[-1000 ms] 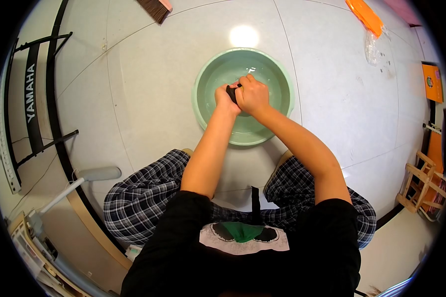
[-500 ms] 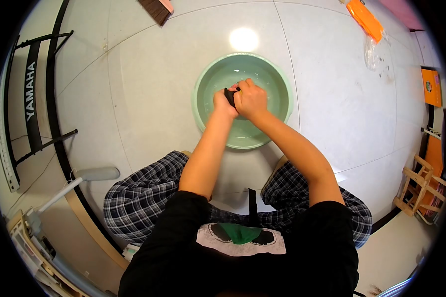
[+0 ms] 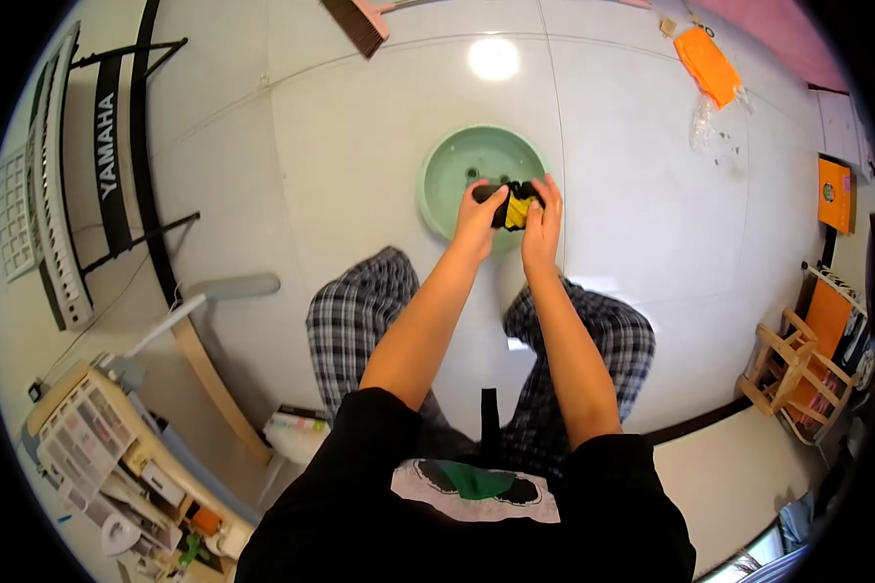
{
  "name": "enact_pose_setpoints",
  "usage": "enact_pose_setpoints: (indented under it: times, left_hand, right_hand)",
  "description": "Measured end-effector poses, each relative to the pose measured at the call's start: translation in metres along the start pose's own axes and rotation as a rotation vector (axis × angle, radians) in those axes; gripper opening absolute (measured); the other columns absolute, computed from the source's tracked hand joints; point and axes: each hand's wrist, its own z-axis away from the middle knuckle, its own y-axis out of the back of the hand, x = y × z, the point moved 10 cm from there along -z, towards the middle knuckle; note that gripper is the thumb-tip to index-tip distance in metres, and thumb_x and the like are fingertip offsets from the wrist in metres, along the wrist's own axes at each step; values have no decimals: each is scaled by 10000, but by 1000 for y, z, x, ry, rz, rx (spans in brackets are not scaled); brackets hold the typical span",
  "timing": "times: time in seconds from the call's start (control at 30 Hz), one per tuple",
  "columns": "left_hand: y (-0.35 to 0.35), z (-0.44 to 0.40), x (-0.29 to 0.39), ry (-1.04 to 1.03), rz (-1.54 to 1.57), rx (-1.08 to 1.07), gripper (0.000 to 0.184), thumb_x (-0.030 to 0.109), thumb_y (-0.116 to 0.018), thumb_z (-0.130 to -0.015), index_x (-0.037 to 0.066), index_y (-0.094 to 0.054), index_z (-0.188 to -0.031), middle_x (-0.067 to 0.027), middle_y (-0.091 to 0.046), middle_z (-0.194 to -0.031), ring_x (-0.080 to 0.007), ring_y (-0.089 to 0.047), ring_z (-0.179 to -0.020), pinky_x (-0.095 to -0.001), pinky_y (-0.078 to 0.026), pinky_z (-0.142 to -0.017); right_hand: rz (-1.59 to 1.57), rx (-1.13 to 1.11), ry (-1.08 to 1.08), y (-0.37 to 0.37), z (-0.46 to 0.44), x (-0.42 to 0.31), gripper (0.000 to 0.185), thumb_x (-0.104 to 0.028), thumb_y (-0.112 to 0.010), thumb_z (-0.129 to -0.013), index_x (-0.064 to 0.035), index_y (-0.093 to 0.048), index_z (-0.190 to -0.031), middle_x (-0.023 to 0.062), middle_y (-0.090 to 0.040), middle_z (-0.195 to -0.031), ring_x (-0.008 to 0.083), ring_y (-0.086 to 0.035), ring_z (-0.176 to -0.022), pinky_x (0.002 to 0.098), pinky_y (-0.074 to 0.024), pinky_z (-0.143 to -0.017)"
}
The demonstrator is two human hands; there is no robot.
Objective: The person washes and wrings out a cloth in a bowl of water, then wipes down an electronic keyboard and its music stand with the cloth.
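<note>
Both my hands hold a crumpled black cloth item with a yellow patch (image 3: 517,210), perhaps a sock or small garment. My left hand (image 3: 475,222) grips its dark left end, thumb on top. On the other side, my right hand (image 3: 542,225) has its fingers closed around the right end. The cloth is above the near part of a green plastic basin (image 3: 428,182), which stands on the floor and partly hides behind my hands. A drain-like dark round spot shows on the basin's bottom.
Light floor tiles (image 3: 360,146) surround the basin. A brush head (image 3: 356,26) lies at the top, an orange package (image 3: 707,66) at upper right. A keyboard on a black stand (image 3: 107,146) is left; a grey padded bar (image 3: 233,288) juts out below it. A wooden rack (image 3: 792,369) stands right.
My hands were clasped tightly around the black cloth over the basin's middle; now they are farther apart and its yellow patch shows. The basin looks smaller and the view has shifted.
</note>
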Motion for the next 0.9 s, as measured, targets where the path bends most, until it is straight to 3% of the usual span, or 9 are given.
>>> enact_pose_setpoints:
  times: [0.07,0.13,0.2,0.33,0.4,0.5,0.53,0.73,0.9]
  left_hand:
    - [-15,36,17,-175,62,89,531,53,-702,-784,29,-420,-1233,-107,-553,-1098,-203,-561,-982,-323,-486,-824]
    - [-41,71,23,-256,-180,84,437,16,-696,-763,51,-501,-1153,-88,-560,-1101,-190,-551,-987,-309,-470,-849]
    - [-73,106,37,-379,-415,-19,308,2,-678,-759,56,-566,-1040,-60,-564,-1140,-173,-528,-1037,-302,-445,-874]
    - [-105,165,70,-404,-673,-232,251,26,-675,-772,48,-577,-1003,-65,-556,-1146,-174,-539,-1035,-298,-442,-874]
    - [-119,198,88,-485,-754,-328,237,40,-679,-778,46,-582,-994,-65,-553,-1143,-172,-547,-1027,-296,-445,-868]
    - [-116,225,80,-44,-484,-282,384,95,-694,-798,47,-528,-1141,-145,-521,-1214,-179,-597,-945,-260,-485,-789]
    - [-133,244,104,-57,-486,-286,384,95,-694,-798,47,-528,-1141,-145,-521,-1214,-179,-597,-945,-260,-485,-789]
    - [-158,325,219,58,-375,-305,649,27,-726,-741,34,-411,-1309,-102,-558,-1178,-190,-558,-1043,-306,-444,-903]
    - [-135,371,311,-254,-185,-189,512,-79,-658,-734,28,-428,-1179,-97,-544,-1139,-206,-528,-1081,-325,-421,-944]
  right_hand:
    - [241,30,41,16,15,-30,334,-208,-442,-950,-50,-477,-1242,123,-472,-1292,278,-459,-1175,358,-396,-955]
    - [-358,138,-916,24,55,-8,363,-236,-483,-948,-82,-449,-1275,70,-482,-1283,238,-473,-1163,351,-439,-899]
    - [-983,59,-946,16,74,10,349,-272,-523,-937,-88,-460,-1227,71,-553,-1171,259,-551,-1069,417,-484,-863]
    - [-757,106,-825,83,68,-68,284,-115,-492,-894,-59,-475,-1172,96,-582,-1086,245,-606,-961,413,-533,-776]
    - [-782,174,-847,107,64,-97,413,39,-384,-773,0,-479,-1173,113,-568,-1082,236,-601,-951,377,-539,-806]
    - [-736,38,-782,117,52,-163,558,83,-338,-683,5,-509,-1208,119,-564,-1122,218,-570,-994,311,-487,-861]
    - [-732,-3,-808,117,51,-187,604,94,-330,-654,1,-514,-1221,120,-562,-1133,214,-562,-1003,298,-470,-877]
    - [-810,-366,-742,90,50,-333,514,68,-407,-767,-44,-505,-1259,94,-551,-1186,185,-522,-1101,284,-431,-913]
    - [-336,-291,-531,87,49,-402,376,-121,-608,-870,-35,-515,-1224,54,-605,-999,113,-563,-847,210,-460,-692]
